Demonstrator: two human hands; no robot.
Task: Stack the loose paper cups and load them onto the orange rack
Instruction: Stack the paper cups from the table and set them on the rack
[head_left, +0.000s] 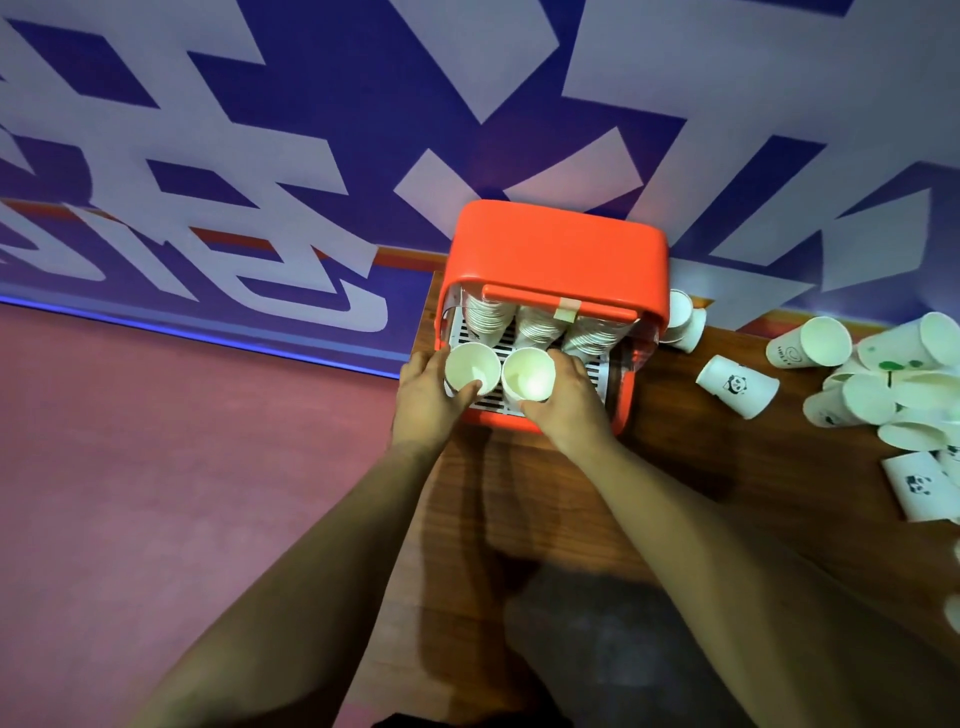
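The orange rack (558, 249) stands on the wooden table's far left corner, its front open over a white slatted tray. Three stacks of white paper cups (537, 325) lie at the back of the tray. My left hand (428, 395) grips a white cup stack (470, 366), mouth towards me, at the tray's front left. My right hand (569, 395) grips a second cup stack (527, 373) beside it. The two stacks almost touch.
Loose paper cups lie on the table to the right: a panda-printed one (737, 385) on its side, a pile (898, 384) at the right edge, and two (683, 319) behind the rack. The table's left edge drops to a red floor (156, 467).
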